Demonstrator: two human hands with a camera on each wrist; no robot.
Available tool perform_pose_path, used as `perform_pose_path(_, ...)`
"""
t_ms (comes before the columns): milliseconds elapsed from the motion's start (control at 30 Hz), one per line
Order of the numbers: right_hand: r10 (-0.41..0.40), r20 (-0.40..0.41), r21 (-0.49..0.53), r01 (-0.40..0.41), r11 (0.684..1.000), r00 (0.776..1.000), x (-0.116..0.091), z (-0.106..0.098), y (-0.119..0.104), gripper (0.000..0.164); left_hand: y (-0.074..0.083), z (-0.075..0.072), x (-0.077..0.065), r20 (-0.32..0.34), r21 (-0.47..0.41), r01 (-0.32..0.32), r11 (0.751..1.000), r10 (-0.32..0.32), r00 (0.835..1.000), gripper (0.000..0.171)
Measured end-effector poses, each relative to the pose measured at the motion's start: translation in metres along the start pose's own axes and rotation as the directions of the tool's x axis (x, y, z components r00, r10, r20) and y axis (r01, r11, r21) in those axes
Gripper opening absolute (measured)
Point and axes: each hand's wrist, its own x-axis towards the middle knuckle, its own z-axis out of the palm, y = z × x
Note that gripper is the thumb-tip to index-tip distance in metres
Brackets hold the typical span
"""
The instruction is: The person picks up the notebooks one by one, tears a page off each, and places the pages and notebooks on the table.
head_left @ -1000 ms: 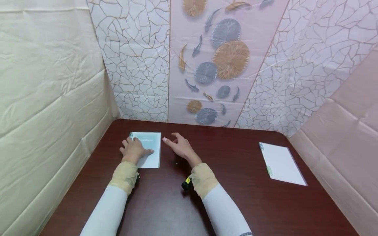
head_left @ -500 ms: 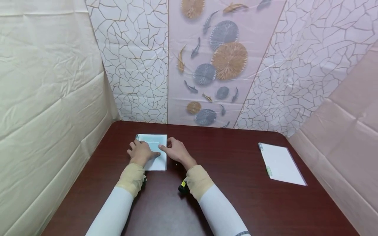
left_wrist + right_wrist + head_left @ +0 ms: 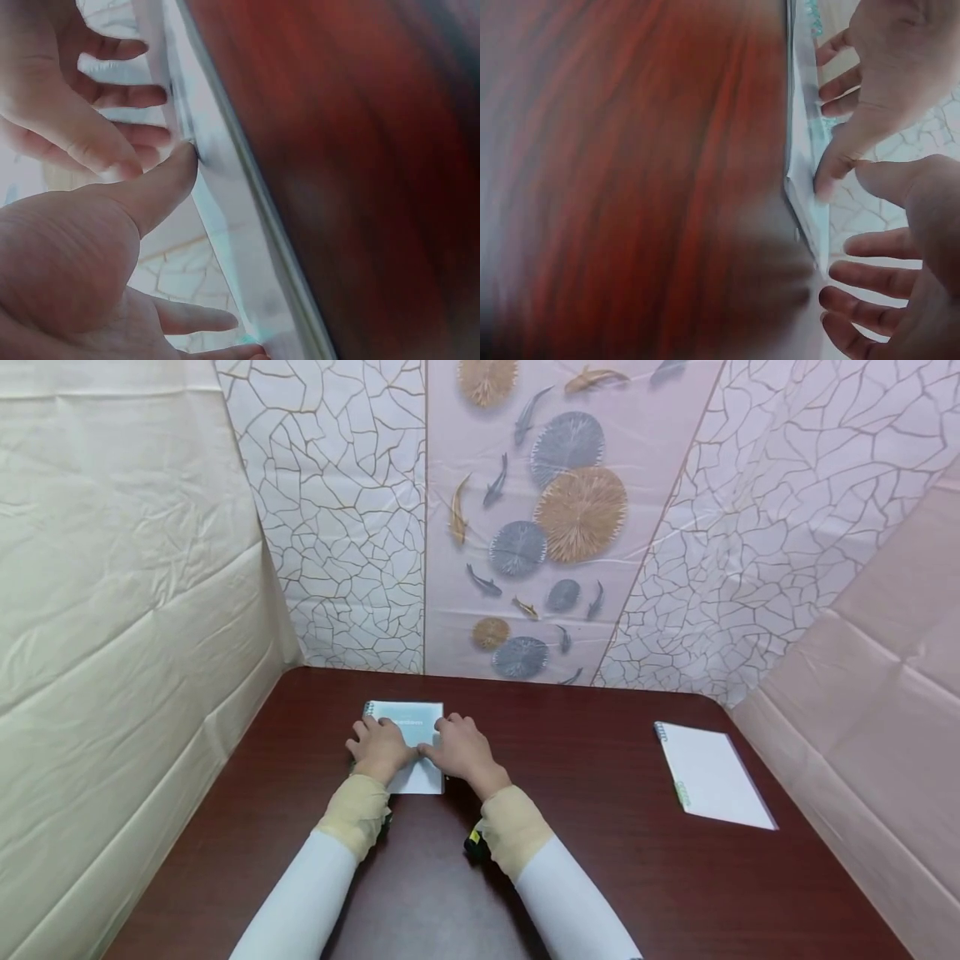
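A pale blue and white spiral notebook (image 3: pixel 422 781) lies flat on the dark red table, its rings at the left edge. My left hand (image 3: pixel 381 752) rests on the left part of its cover with spread fingers. In the left wrist view the left thumb (image 3: pixel 169 184) presses the cover. My right hand (image 3: pixel 461 750) is over the notebook's right edge, fingers loosely bent, its thumb close to the left thumb. In the right wrist view the right fingers (image 3: pixel 874 277) are beside the notebook's edge; whether they touch it I cannot tell.
A second spiral notebook (image 3: pixel 716 777) with a white cover lies slanted at the right of the table (image 3: pixel 585 827). A patterned backdrop (image 3: pixel 360 543) stands behind the table, and draped cloth (image 3: pixel 127 635) hangs along the left side.
The pale blue notebook has slid to the right along with my left hand. My right hand has come from beside the notebook to over its right edge. The white notebook stays put.
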Motion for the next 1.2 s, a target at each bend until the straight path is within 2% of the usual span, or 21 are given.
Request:
perform_pose_path(133,-0.012,0.027,-0.07,0.014,0.997,1.0,-0.008,-0.009,0.012,0.058,0.014,0.007,-0.003,-0.008,0.016,-0.027,1.0,0.027,1.0,0.1)
perform_pose_path(300,-0.029,0.1,-0.08,0.037,0.996,0.995,-0.013,-0.018,0.031,0.065,0.025,0.01,-0.007,-0.016,0.021,-0.05,0.999,0.05,0.999,0.105)
perform_pose_path(467,-0.028,0.228,-0.056,0.042,0.998,0.973,-0.017,-0.021,0.049,0.072,0.029,0.009,-0.009,-0.029,0.035,-0.056,0.998,0.057,0.998,0.098)
perform_pose_path(600,-0.034,0.297,-0.042,0.049,0.998,0.954,-0.019,-0.02,0.056,0.077,0.03,0.01,-0.008,-0.03,0.06,-0.058,0.997,0.06,0.998,0.094)
perform_pose_path(800,-0.047,0.328,-0.071,0.074,0.995,0.944,-0.02,-0.02,0.061,0.075,0.035,0.012,-0.007,-0.012,0.093,-0.057,0.994,0.058,0.998,0.089)
perform_pose_path(1033,-0.076,0.368,-0.071,0.11,0.991,0.927,-0.015,-0.025,0.069,0.066,0.051,0.011,-0.011,-0.03,0.083,-0.071,0.994,0.074,0.997,0.059)
perform_pose_path(1133,-0.096,0.357,-0.055,0.124,0.991,0.929,-0.014,-0.025,0.074,0.062,0.059,0.011,-0.01,-0.019,0.086,-0.065,0.994,0.067,0.998,0.056)
perform_pose_path(1200,-0.11,0.344,-0.047,0.134,0.99,0.933,-0.013,-0.025,0.076,0.06,0.065,0.011,-0.009,-0.003,0.094,-0.062,0.994,0.062,0.998,0.06)
